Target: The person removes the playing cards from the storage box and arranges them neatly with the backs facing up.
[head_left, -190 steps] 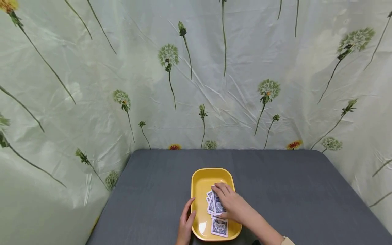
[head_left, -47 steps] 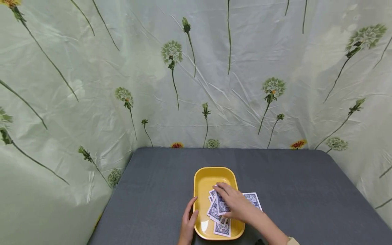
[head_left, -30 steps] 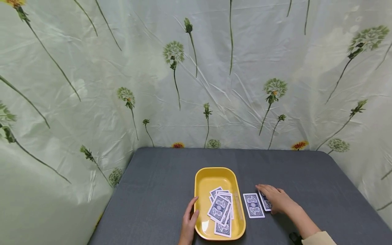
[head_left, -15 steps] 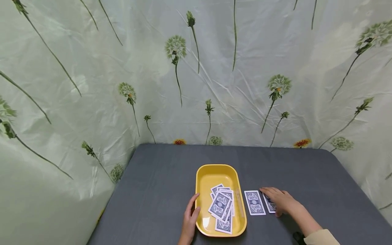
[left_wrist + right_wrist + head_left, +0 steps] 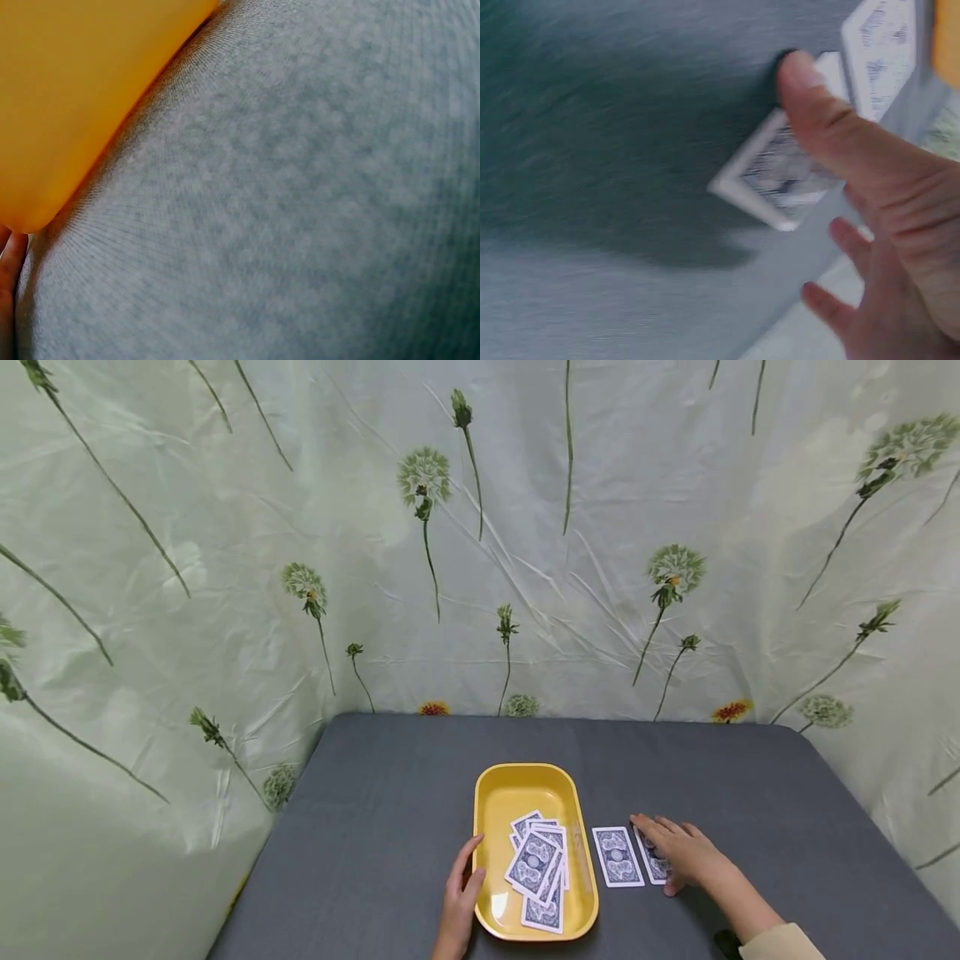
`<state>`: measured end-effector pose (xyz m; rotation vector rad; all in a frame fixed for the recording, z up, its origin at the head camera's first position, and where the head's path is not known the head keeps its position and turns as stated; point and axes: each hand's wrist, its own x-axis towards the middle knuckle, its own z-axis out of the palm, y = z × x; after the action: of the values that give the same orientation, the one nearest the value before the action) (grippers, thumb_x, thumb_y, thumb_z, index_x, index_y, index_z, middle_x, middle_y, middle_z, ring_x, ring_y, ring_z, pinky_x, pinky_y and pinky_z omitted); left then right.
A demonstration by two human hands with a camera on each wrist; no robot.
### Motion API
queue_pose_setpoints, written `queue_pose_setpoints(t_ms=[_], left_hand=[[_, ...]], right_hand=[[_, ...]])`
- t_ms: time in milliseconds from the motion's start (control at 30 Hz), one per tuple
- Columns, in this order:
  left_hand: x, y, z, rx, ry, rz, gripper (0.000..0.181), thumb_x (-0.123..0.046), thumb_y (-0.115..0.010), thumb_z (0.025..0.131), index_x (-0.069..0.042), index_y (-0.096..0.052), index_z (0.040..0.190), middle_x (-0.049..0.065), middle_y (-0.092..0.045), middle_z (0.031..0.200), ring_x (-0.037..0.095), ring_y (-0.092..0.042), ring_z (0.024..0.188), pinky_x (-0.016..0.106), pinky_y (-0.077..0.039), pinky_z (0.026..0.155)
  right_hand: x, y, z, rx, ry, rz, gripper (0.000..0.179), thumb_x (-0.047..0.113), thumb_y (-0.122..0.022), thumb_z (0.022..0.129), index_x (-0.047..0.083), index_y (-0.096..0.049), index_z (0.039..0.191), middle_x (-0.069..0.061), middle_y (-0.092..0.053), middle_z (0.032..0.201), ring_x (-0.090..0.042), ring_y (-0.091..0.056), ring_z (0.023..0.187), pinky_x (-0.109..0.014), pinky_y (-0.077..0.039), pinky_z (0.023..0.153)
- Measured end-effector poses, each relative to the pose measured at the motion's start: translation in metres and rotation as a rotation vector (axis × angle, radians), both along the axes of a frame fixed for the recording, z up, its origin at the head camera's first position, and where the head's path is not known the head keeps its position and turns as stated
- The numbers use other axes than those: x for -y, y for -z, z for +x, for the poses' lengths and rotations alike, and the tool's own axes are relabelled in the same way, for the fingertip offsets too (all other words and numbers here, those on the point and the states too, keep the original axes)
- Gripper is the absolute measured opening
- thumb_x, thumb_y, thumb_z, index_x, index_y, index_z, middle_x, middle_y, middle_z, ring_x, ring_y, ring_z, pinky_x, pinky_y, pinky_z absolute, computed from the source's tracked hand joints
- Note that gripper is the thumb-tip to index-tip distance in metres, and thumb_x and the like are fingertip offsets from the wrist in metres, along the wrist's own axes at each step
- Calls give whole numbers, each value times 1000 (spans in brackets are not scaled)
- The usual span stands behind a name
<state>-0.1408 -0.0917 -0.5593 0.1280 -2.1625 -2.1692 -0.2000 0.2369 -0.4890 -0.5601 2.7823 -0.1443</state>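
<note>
My right hand [image 5: 686,852] is over a blue-backed playing card [image 5: 654,858] on the table, its fingers spread at the far edge and its thumb at the near edge, partly covering the card. In the right wrist view the straight thumb [image 5: 832,120] crosses over the card [image 5: 780,176]. A second card [image 5: 618,857] lies face down just left of it. My left hand [image 5: 457,897] touches the left rim of a yellow tray [image 5: 487,789], fingers mostly straight. Several overlapping cards [image 5: 534,860] lie face down inside the tray.
A dark grey table [image 5: 390,827] carries everything. Behind it and along the left hangs a pale curtain [image 5: 360,527] printed with dandelions. The tray's right wall stands between the piled cards and the two on the table.
My right hand has gone from the tray to the table on its right, and a second card now lies there. Since half a second ago it has barely moved. My left hand stays at the tray.
</note>
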Motion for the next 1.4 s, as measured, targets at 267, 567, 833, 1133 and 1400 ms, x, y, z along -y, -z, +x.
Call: queue_pose_setpoints(t_ms=[267, 567, 833, 1133, 1400], left_hand=[[3, 1, 2, 10, 10, 6, 40, -16, -50, 91, -15, -47, 131, 11, -39, 141, -13, -36, 113, 7, -31, 93], [3, -2, 1, 30, 27, 5, 41, -20, -50, 91, -15, -46, 131, 12, -37, 142, 2, -41, 116, 11, -37, 89], [3, -3, 0, 14, 48, 7, 42, -18, -48, 92, -13, -44, 133, 15, -35, 143, 6, -42, 117, 13, -39, 87], [3, -2, -1, 38, 52, 1, 42, -21, -48, 92, -15, -43, 134, 14, -34, 144, 12, -38, 124, 11, -37, 88], [3, -2, -1, 14, 60, 25, 42, -17, -47, 92, -13, -42, 134, 16, -34, 143, 16, -40, 122, 12, -39, 86]], right_hand=[[57, -44, 1, -271, 55, -13, 50, 26, -71, 75, 10, -55, 120, -11, -58, 118, -32, -54, 107, -54, -40, 88], [127, -42, 1, -576, 38, -233, 26, 26, -67, 79, 17, -64, 103, 2, -68, 96, -18, -62, 88, -38, -48, 77], [158, -4, 5, -487, -91, -295, 56, 37, -70, 75, 12, -53, 122, -7, -59, 117, -23, -58, 103, -41, -49, 82], [163, 25, 14, -150, -38, -201, 86, 56, -66, 70, 4, -41, 134, -23, -37, 140, -41, -37, 126, -62, -33, 95], [163, 32, 18, -162, -76, -171, 84, 53, -69, 67, 4, -46, 130, -21, -42, 136, -39, -41, 123, -57, -38, 92]])
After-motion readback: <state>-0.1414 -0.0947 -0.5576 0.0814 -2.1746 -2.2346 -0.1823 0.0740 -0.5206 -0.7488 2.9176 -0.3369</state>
